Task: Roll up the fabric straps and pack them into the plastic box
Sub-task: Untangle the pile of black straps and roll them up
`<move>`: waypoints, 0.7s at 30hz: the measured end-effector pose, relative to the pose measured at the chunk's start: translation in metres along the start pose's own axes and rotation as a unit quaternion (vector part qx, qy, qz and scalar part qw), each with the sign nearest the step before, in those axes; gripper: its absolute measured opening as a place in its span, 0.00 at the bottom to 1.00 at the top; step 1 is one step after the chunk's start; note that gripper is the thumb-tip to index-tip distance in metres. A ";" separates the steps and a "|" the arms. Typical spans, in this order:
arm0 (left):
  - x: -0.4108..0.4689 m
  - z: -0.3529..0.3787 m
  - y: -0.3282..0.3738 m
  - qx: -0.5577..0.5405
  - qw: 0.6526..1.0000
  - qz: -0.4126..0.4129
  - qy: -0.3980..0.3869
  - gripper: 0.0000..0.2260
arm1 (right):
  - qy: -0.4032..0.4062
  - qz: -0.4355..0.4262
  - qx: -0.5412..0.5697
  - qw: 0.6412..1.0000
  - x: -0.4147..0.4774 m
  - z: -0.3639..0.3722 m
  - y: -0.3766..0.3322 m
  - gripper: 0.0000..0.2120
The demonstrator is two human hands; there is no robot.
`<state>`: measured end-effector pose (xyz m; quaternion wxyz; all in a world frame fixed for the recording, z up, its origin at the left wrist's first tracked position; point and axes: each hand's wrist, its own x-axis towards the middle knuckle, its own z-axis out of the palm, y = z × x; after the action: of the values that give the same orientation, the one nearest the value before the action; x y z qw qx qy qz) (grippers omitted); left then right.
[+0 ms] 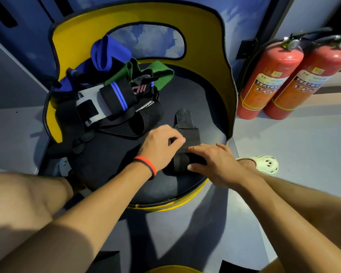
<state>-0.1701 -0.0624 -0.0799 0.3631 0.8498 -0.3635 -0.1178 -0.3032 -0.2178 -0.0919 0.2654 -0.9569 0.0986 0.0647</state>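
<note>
A black strap (186, 123) lay on the dark seat of a yellow chair (197, 91), its flat end stretched towards the chair back and its near end wound into a short roll. The right hand (215, 162) gripped that roll, thumb on the near side and fingers across the top. The left hand (161, 146), a red and black band at its wrist, pinched the flat stretch just beside the roll, fingers curled. A heap of other straps (114, 97), black, blue and green, sat at the back left of the seat. Two red fire extinguishers (272, 79) stood on the floor to the right.
</note>
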 end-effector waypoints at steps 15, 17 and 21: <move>-0.053 0.007 -0.014 0.087 0.992 0.032 -0.086 0.23 | 0.053 -0.063 -0.002 0.997 -0.010 0.004 0.005 0.22; -0.049 0.006 -0.015 0.048 0.994 0.002 -0.095 0.22 | 0.030 -0.060 -0.017 0.998 -0.011 0.001 0.008 0.30; -0.039 0.005 -0.014 -0.004 0.992 -0.019 -0.122 0.21 | 0.037 -0.039 -0.018 0.998 -0.006 -0.003 0.015 0.29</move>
<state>-0.1922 -0.0309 -0.0957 0.3166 0.8344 -0.3885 -0.2292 -0.3123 -0.2307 -0.0959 0.2462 -0.9665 0.0702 0.0202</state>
